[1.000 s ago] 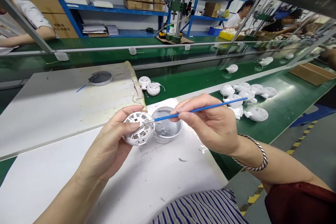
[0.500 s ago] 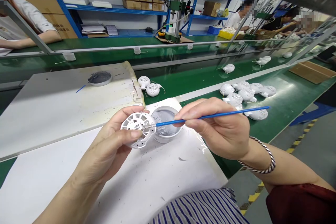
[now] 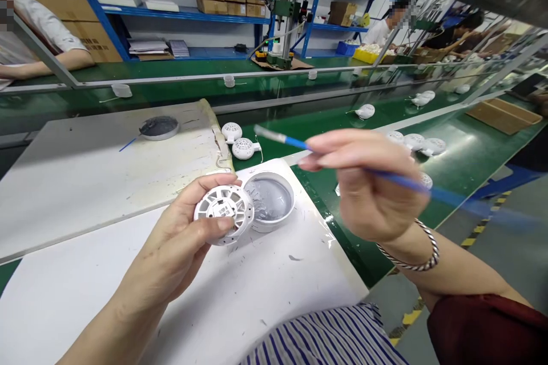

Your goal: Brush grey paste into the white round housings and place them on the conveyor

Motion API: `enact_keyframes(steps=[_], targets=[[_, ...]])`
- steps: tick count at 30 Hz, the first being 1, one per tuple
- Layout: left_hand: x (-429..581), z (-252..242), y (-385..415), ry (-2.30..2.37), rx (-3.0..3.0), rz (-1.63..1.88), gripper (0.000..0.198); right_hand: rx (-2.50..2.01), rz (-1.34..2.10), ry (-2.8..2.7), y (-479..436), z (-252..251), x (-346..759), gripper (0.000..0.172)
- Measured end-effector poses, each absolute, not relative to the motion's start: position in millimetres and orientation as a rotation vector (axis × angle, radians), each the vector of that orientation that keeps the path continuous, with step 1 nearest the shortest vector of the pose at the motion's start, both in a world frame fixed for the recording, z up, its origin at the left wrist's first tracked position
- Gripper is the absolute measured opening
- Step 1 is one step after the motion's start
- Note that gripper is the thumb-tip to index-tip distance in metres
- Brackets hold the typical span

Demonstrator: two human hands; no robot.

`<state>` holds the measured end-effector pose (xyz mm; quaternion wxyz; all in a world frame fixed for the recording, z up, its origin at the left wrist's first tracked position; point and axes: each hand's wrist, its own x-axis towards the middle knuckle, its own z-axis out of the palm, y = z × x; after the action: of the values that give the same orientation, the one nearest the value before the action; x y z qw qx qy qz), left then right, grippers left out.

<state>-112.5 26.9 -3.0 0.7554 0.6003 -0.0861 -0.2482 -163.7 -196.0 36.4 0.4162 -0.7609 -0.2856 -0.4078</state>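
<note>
Both hands are working above the worktop, and the left hand (image 3: pixel 171 245) is cradling a round white perforated housing (image 3: pixel 240 205), its fingers (image 3: pixel 222 223) curling beneath and its thumb pressing across the face beside a small printed label. The right hand (image 3: pixel 368 185) is blurred, but its fingers (image 3: pixel 329 151) are pinching a slim blue-handled brush (image 3: pixel 291 142) in a narrow grip, with the metal tip pointing clear of the housing. Just beside the housing, a small white pot (image 3: pixel 268 227) is standing open, holding grey paste (image 3: pixel 269 199). A slip of that thumb could be dropping the housing straight into the paste, while a quick flick of the loaded tip could be spattering the label or clogging the slots. Dark smears on the worktop are showing how easily the paste could be marking things. Farther out, a second dish (image 3: pixel 159 128) and a blue brush (image 3: pixel 128 144) are resting on the neighbouring board (image 3: pixel 77 171), and more white housings (image 3: pixel 244 148) are sitting on the green conveyor belt (image 3: pixel 462 148).
</note>
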Motion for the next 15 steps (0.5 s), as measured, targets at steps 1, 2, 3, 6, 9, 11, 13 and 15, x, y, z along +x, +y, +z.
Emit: enact_keyframes(steps=[1,2,3,6,9,11,13,15], targets=[[-115.2,-1.2,26.1,-0.19,1.309,-0.537,0.044,-2.012,-0.985,-0.807,-194.3,35.5,-160.8,0.022],[-118.0,1.0,25.3,-0.182,1.308,-0.537,0.043,-2.102,-0.924,-0.906,-192.0,34.5,-158.1,0.022],[-120.9,3.2,24.6,-0.172,1.306,-0.54,0.043,-2.176,-0.845,-0.986,-189.1,33.3,-155.7,0.02],[-128.5,8.7,23.1,-0.145,1.321,-0.556,0.043,-2.282,-0.687,-1.111,-180.4,29.3,-151.8,0.018],[-132.3,10.3,22.3,-0.158,1.337,-0.546,0.046,-2.297,-0.781,-1.202,-175.2,25.8,-152.4,0.022],[-132.6,10.0,22.1,-0.161,1.355,-0.513,0.05,-2.293,-0.885,-1.211,-173.8,24.4,-153.8,0.024],[-131.3,9.2,22.5,-0.159,1.35,-0.496,0.051,-2.3,-0.936,-1.206,-173.3,23.3,-154.8,0.025],[-129.4,8.3,23.2,-0.152,1.317,-0.506,0.05,-2.314,-0.991,-1.241,-172.9,21.7,-155.0,0.024]])
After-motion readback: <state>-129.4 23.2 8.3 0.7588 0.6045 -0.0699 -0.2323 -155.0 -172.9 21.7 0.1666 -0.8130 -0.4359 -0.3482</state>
